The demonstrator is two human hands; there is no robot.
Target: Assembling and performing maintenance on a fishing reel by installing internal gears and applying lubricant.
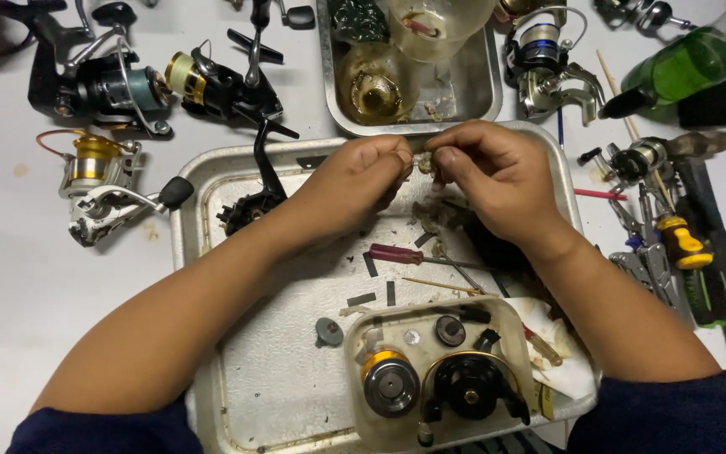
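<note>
Over the far edge of a metal tray (pixel 279 378), my left hand (pixel 356 178) and my right hand (pixel 497 172) meet fingertip to fingertip. Both pinch one small greasy metal part (pixel 423 162), mostly hidden by my fingers. Under my hands on the tray lie a red-handled screwdriver (pixel 397 254), thin sticks, small black strips and a black reel handle (pixel 255 202). A clear plastic tub (pixel 439 374) near the tray's front holds a gold-rimmed spool (pixel 388 382) and black reel parts (pixel 472 387).
Several fishing reels (pixel 102 88) lie on the white table to the left and at the back. A second metal tray (pixel 472 84) behind holds oily cups. A green bottle (pixel 686 63), pliers and a yellow-handled tool (pixel 682 244) lie at the right.
</note>
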